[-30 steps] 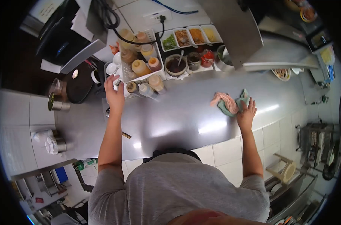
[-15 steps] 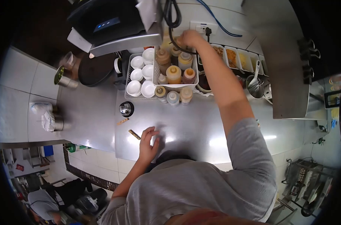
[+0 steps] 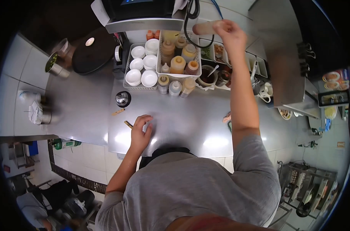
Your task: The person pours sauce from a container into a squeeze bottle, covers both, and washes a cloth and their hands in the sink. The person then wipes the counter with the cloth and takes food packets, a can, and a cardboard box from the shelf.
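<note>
My right hand [image 3: 231,34] grips a translucent squeeze bottle [image 3: 205,28] with brownish contents toward its left end. The bottle lies almost level in the air above the back of the white basket [image 3: 159,61], behind a hanging black cable. Several sauce bottles, among them a yellow one [image 3: 177,65], stand in that basket. My left hand [image 3: 141,133] hovers over the steel counter [image 3: 179,119], empty, its fingers loosely bent and apart. Beside it lies a small dark-and-yellow stick [image 3: 127,124]. A wooden clothespin [image 3: 118,111] and a chrome call bell [image 3: 123,99] are farther left.
White bowls [image 3: 149,78] are stacked in a tray left of the basket. Three bottles [image 3: 175,89] stand before it. To the right are a sauce bowl with a spoon [image 3: 207,76] and ingredient tubs [image 3: 218,52]. A printer-like machine [image 3: 144,17] overhangs the back.
My right hand has come up and right from behind the basket, now with the squeeze bottle in it. The left hand stays low over the counter, and the whole view has shifted.
</note>
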`<state>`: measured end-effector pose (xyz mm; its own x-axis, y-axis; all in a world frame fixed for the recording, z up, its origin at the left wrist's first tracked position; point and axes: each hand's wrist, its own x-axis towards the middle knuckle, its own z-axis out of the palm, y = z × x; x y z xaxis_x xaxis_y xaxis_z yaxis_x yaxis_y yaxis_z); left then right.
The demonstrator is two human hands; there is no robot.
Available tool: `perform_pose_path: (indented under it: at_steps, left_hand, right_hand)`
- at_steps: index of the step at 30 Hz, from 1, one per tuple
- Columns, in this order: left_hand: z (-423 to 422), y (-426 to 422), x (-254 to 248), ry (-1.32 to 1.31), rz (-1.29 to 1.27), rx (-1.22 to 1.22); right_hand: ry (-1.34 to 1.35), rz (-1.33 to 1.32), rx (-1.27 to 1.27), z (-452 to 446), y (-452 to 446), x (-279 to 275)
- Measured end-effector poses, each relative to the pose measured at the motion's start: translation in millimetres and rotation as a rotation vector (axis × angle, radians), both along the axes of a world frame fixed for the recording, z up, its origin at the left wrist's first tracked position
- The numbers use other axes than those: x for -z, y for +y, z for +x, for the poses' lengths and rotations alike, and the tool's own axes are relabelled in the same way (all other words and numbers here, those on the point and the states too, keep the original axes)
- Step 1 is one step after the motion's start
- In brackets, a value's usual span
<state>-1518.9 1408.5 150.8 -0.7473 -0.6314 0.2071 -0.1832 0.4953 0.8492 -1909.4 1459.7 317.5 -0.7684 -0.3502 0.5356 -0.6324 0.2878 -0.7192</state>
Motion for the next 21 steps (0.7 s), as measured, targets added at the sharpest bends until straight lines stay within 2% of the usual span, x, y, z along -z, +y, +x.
perform_pose_path:
  at_steps: [4, 6, 8, 10, 13, 14, 17, 20, 21]
  left_hand:
    - [-9.7, -6.0, -5.0, 0.003, -0.013, 0.171]
    - [-18.0, -0.8, -23.5, 0.048, -0.017, 0.194]
    - [-28.2, 9.8, -44.7, 0.17, -0.14, 0.158]
    - [-31.9, 18.0, -68.0, 0.227, 0.004, 0.272]
    - [-29.3, 18.7, -61.5, 0.311, 0.234, 0.322]
    - [-26.5, 18.3, -57.2, 0.341, 0.307, 0.32]
    - [-10.1, 16.8, -53.3, 0.328, 0.207, 0.376]
    - [-0.2, 27.4, -50.8, 0.432, 0.588, 0.461]
    - [2.1, 28.2, -51.1, 0.372, 0.763, 0.459]
  right_hand:
    - [-0.189, -0.198, -0.015, 69.1, 72.8, -26.4]
    - [-0.298, -0.142, -0.1, 119.8, 96.9, -28.8]
    - [-0.428, -0.122, -0.201, 166.7, 104.3, -24.3]
    - [-0.591, -0.134, -0.308, 201.8, 106.5, -0.4]
    - [-0.776, -0.205, -0.215, 221.5, 111.9, 17.9]
    - [-0.75, -0.193, -0.177, 225.6, 114.1, 24.1]
    - [-0.713, -0.195, -0.082, 241.5, 118.3, 32.3]
    - [-0.776, -0.273, -0.026, 259.8, 120.5, 36.0]
    - [-0.805, -0.312, -0.009, 261.4, 123.5, 44.6]
